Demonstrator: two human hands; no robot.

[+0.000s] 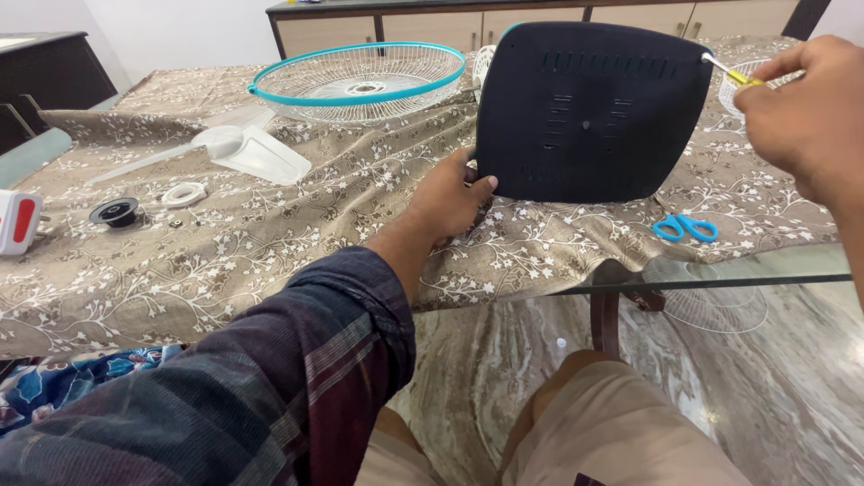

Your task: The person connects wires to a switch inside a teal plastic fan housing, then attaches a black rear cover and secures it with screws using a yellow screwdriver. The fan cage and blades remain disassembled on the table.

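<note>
Head view: left hand (447,196) at centre, fingers curled, gripping the lower-left edge of the dark fan base plate (589,112), which stands tilted on the floral tablecloth (297,225) at about 1 o'clock; right hand (805,112) at 2 o'clock is closed around a yellow-handled screwdriver (731,73), tip at the plate's top-right corner. Teal-rimmed fan grille (358,81) sits at 11 o'clock, white fan blade (243,148) at 10, blue scissors (686,227) at 3.
</note>
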